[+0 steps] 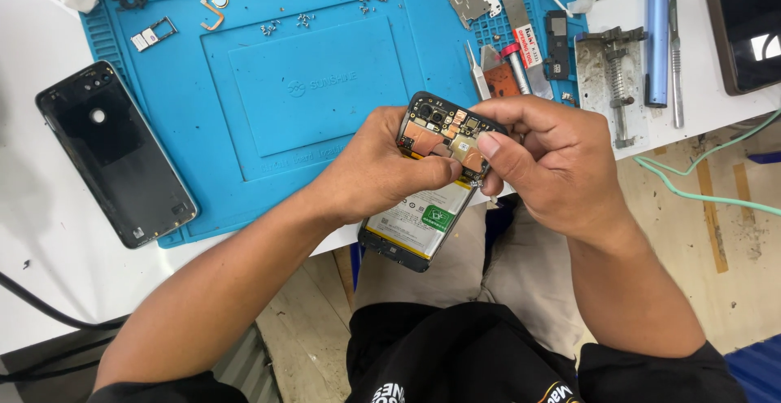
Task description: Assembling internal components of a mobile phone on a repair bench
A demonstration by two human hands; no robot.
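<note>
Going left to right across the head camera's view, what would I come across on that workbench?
Black phone back cover → blue work mat → left hand → opened phone → right hand → metal clamp jig → blue pen-shaped tool → dark tablet.

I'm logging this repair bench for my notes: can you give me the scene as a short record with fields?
left hand: holds the opened phone, thumb on its circuit board
right hand: fingertips pinch at the phone's upper right edge
phone: back off, battery showing
mat: blue, small screws on it
back cover: black, left of mat
tweezers: right, beside a blue tool
</note>
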